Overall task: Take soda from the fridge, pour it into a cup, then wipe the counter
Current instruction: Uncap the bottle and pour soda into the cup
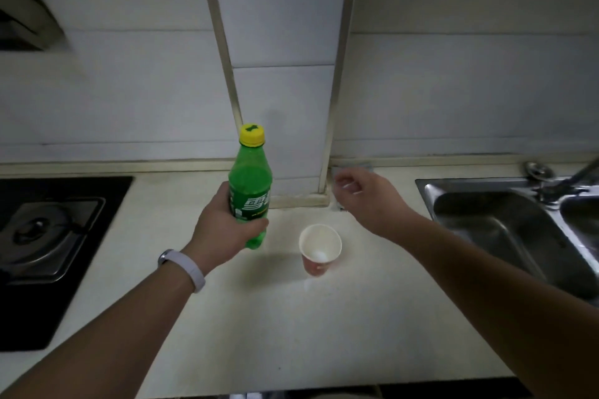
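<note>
At the far left a black glass hob (48,269) sits flush in the surface, with a dull metal burner (39,233) in it, round-capped and ringed by a squarish steel plate.

The person's left forearm comes in from the lower left, a smooth white band (183,269) around the wrist. The left hand (223,230) is wrapped round the lower half of the soda bottle (251,191), thumb across the front under the label, fingers out of sight behind. The bottle is upright, translucent green plastic, narrowing at the shoulder to a ribbed yellow cap (252,134) which is screwed on. Its base looks just clear of the surface, though I cannot tell for sure. A white-lettered label band circles its waist.

Just right of the bottle, and apart from it, a paper cup (319,249) stands on the pale, matte surface (291,334). It is white inside, red outside, tapering toward the base, and leans a little in this wide view. Something pale shows at the bottom of it, too dim to make out.

Behind both, a boxed column (282,91) faced in white tile runs down the wall to the surface, edged with cream trim strips.

The right forearm reaches in from the lower right, the right hand (366,194) held above the surface beyond the cup, wrist bent, fingers loosely curled and gripping nothing. Its fingertips are blurred near a small grey thing by the column's foot.

At the far right is a stainless steel sink (492,223), shiny and rounded at the corners, with a metal tap (580,175) over it.
</note>
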### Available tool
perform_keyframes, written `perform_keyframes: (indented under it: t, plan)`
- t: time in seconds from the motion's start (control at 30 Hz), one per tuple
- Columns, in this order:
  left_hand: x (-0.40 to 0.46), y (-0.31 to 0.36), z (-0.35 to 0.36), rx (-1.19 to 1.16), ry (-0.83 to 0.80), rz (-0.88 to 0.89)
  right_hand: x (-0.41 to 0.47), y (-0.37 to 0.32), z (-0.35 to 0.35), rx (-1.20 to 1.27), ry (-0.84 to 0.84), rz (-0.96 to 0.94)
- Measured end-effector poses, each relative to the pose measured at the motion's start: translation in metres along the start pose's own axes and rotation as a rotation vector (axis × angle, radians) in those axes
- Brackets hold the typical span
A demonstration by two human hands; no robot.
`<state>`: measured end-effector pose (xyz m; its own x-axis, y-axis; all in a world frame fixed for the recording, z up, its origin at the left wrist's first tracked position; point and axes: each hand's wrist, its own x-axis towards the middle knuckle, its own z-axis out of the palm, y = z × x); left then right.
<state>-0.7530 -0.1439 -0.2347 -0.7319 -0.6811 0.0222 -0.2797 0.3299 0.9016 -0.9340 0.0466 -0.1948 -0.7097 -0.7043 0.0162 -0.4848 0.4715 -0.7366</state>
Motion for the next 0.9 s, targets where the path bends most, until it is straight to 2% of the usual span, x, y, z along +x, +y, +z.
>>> perform_keyframes:
  t: [0.17,0.3,0.53,0.6,0.73,0.9]
  plan:
    - [-0.004,0.010,-0.012,0.185,-0.120,0.122,-0.006,-0.069,-0.002,0.033,0.027,-0.125]
    - [-0.011,0.011,-0.014,0.381,-0.169,0.214,-0.012,-0.095,0.006,-0.027,0.083,-0.155]
    - [-0.019,0.007,-0.025,0.632,-0.180,0.296,-0.016,-0.099,0.014,-0.165,0.146,-0.006]
    - [-0.019,0.004,-0.029,0.673,-0.183,0.315,-0.013,-0.097,0.014,-0.275,0.154,0.068]
    - [-0.021,-0.005,-0.029,0.691,-0.167,0.348,-0.011,-0.096,0.016,-0.380,0.092,0.132]
    - [-0.024,-0.019,-0.025,0.505,-0.260,0.301,-0.013,-0.099,0.022,-0.327,0.092,0.085]
